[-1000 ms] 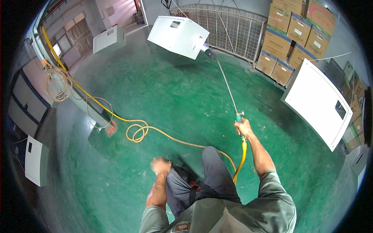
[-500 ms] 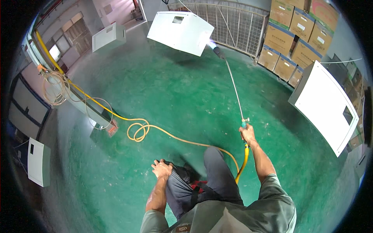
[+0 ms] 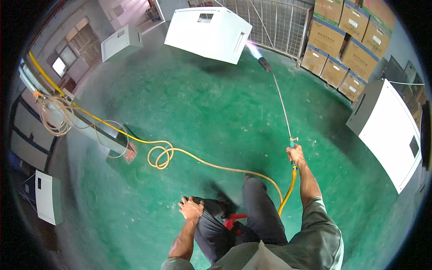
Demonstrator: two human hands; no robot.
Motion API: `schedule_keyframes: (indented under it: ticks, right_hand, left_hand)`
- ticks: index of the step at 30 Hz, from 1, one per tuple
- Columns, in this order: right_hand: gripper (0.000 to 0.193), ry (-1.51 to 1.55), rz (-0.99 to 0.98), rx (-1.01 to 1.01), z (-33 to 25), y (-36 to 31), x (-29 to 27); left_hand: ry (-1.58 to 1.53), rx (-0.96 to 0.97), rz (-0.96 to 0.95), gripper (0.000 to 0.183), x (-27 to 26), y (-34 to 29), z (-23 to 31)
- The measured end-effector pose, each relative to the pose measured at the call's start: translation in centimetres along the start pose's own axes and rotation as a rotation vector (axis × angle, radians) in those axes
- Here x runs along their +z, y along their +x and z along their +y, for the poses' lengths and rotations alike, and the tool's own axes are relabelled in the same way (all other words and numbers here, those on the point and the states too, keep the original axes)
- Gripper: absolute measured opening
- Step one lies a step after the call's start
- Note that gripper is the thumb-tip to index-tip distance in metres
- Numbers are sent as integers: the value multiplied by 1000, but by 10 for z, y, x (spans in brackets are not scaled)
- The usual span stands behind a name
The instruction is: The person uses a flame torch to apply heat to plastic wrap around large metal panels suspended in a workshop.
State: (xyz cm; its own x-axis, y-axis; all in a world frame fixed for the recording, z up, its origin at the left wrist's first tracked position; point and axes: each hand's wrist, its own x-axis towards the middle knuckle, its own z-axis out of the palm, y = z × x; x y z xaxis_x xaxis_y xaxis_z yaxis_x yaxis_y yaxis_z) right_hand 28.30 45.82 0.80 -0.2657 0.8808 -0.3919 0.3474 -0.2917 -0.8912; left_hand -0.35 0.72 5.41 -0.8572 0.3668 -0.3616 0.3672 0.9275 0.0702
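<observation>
My right hand (image 3: 296, 155) is closed round the handle of a long gas torch (image 3: 281, 100), reaching out ahead of me. A blue-violet flame (image 3: 254, 49) shoots from its dark nozzle (image 3: 264, 64) toward the right side of a large white metal casing (image 3: 198, 36). That casing hangs above the floor and has a rectangular cutout in its face. From the torch handle, a yellow hose (image 3: 289, 191) runs down and away to the left. On my left knee rests my left hand (image 3: 191, 209), fingers apart and bent over the trouser cloth, with no tool in it.
Other white casings hang at right (image 3: 389, 135), far left (image 3: 121, 42) and near left (image 3: 48, 198). The yellow hose loops across the green floor (image 3: 216, 108) to a post (image 3: 85, 121) with coiled tubing. Stacked cartons (image 3: 333, 49) stand beside a wire-mesh fence (image 3: 274, 27).
My right hand and the torch have shifted rightward, widening the gap between nozzle and casing, so more flame shows. The view has turned slightly. My left hand stays on the knee.
</observation>
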Motion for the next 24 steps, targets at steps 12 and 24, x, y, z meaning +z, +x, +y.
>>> schedule_keyframes:
  ticks: [12,24]
  right_hand:
    - [14,-40,-58,-19,-31,100,26]
    - [13,-96,-113,0,-27,100,38]
  left_hand:
    - [4,28,-14,55,2,14,10]
    - [-4,15,4,53,1,12,16]
